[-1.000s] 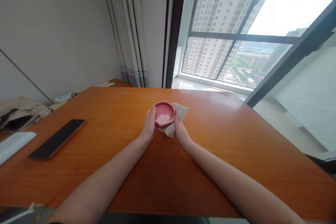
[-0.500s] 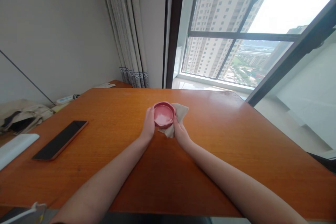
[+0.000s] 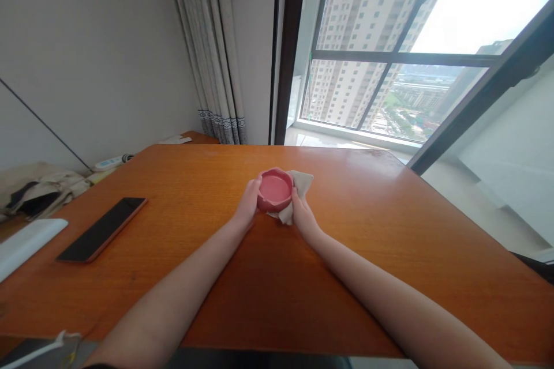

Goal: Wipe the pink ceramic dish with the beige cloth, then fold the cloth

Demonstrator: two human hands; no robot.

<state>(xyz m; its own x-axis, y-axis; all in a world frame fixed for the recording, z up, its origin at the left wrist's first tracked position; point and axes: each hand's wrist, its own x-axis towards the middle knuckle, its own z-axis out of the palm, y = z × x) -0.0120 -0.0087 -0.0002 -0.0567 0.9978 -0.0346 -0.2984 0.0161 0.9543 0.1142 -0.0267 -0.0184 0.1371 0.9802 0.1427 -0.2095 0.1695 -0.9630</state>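
A small pink dish (image 3: 276, 189) with a wavy rim is between my two hands near the middle of the table. My left hand (image 3: 250, 199) grips its left side, thumb at the rim. On the other side my right hand (image 3: 303, 213) holds the dish's right edge together with a light grey cloth (image 3: 303, 180). The cloth lies behind and under the dish, and its corners stick out at upper right and below. Most fingertips are hidden behind the dish and cloth.
On the left of the wooden table (image 3: 208, 184) lies a black phone-like slab (image 3: 103, 229) with a reddish edge. A white object (image 3: 32, 242) and a beige fabric bundle (image 3: 38, 187) are farther left. A white cord (image 3: 43, 349) hangs at the front left edge.
The dish has tilted, so more of its near outer wall shows and the shine inside has faded. Hands, dish and cloth sit slightly farther right in view.
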